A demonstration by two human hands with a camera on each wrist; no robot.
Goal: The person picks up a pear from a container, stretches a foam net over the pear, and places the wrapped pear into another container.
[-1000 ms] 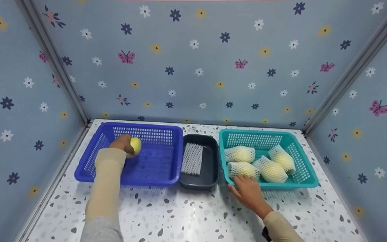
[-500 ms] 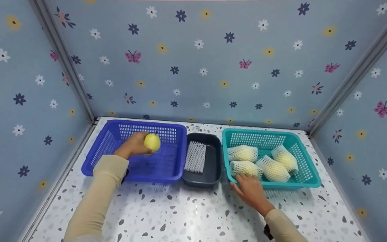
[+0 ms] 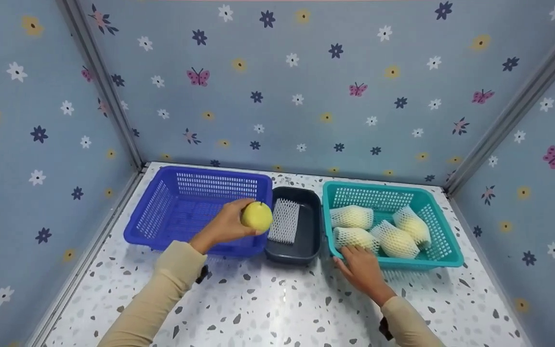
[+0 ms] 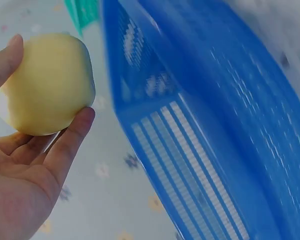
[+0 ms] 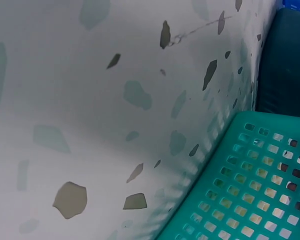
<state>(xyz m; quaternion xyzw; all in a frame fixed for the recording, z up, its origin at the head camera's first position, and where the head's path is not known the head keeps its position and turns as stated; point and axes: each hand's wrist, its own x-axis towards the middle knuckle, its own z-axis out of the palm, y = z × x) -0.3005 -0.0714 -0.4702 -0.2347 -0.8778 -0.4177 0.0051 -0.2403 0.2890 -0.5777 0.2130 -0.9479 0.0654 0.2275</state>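
My left hand (image 3: 227,222) holds a round yellow apple-like fruit (image 3: 257,217) with a short dark stem, between the blue basket and the small dark tray. In the left wrist view the thumb is on one side of the fruit (image 4: 50,82) and the fingers support it from the other. The blue basket (image 3: 258,246) holds nothing else visible. My right hand (image 3: 363,271) grips the front left rim of the teal basket (image 3: 415,262), its fingers over the edge beside a net-wrapped fruit (image 3: 356,237). In the right wrist view that hand is almost wholly out of frame.
A white foam net sleeve (image 3: 285,221) lies flat in the dark tray (image 3: 310,231), between the two baskets. Several pale fruits in foam nets (image 3: 395,241) fill part of the teal basket. Flower-patterned panels (image 3: 297,86) wall in the speckled table (image 3: 258,308).
The left hand has lifted the yellow fruit from the blue basket and carried it right, toward the dark tray. The right hand keeps its place on the teal basket; the head view has shifted slightly.
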